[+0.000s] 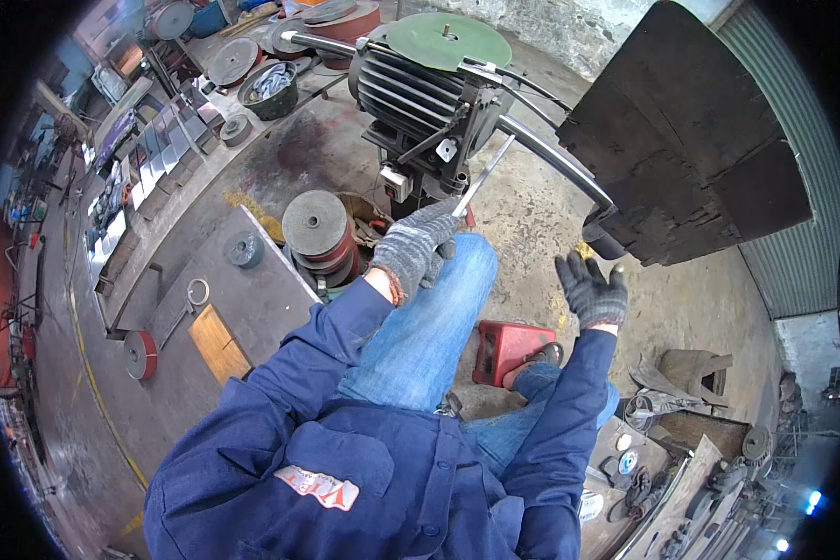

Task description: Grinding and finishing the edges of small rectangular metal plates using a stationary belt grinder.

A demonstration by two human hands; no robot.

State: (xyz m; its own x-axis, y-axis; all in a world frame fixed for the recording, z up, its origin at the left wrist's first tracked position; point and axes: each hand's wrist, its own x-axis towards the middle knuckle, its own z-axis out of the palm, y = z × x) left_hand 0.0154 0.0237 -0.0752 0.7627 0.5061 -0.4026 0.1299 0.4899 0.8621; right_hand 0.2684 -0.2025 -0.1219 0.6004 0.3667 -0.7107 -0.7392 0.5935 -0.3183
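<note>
My left hand (pixel 415 245), in a grey knitted glove, is closed around a slim, silvery metal bar (pixel 484 177) that slants up and away toward the machine; its exact kind is not clear. The hand is above my left knee. Gloved in dark grey, my right hand (pixel 592 291) is raised with its fingers spread and nothing in them. Just beyond it is the dark cylindrical end (pixel 605 241) of a chrome bar. Ahead stands a finned black motor (pixel 406 89) with a flat green disc (pixel 448 40) on top.
A large dark panel (pixel 681 140) rises at the right. Stacked abrasive wheels (pixel 315 224) stand left of my knee, beside a grey table (pixel 252 299) with a wooden block (pixel 219 343). A red stool (pixel 511 350) is by my foot. A tool-covered bench (pixel 630 485) is at lower right.
</note>
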